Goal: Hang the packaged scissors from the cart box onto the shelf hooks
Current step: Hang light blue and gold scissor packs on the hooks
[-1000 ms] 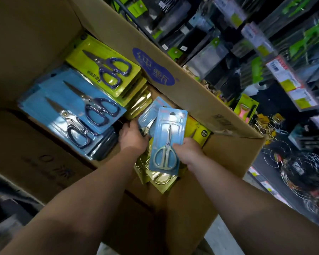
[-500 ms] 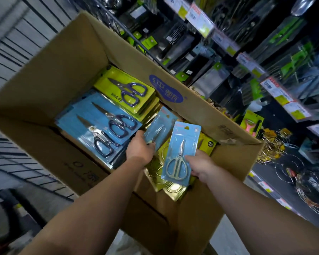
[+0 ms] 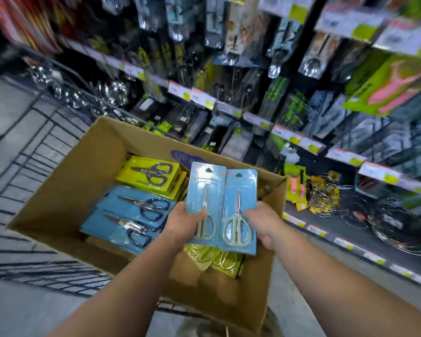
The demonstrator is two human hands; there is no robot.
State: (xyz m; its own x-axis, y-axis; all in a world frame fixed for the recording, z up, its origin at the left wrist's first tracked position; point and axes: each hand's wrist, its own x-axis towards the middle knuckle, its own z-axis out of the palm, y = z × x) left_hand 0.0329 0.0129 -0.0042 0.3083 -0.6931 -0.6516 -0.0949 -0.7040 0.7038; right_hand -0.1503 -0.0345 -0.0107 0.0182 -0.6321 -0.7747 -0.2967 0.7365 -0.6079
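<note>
At the centre of the frame, the left hand [image 3: 184, 221] grips a light blue carded pack of silver scissors [image 3: 206, 203]. The right hand [image 3: 263, 222] grips a second similar blue pack [image 3: 240, 210], touching it side by side, above the open brown cardboard box [image 3: 66, 190]. Blurred shelf hooks [image 3: 253, 93] with hanging goods fill the upper right.

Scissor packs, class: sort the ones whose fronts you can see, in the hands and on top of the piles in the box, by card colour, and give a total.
Light blue cards, held above the cardboard box: 2, one in the left hand at, one in the right hand at
Blue cards on top in the box: 2
Yellow-green card on top: 1
Total: 5
More packs lie beneath, uncountable.
</note>
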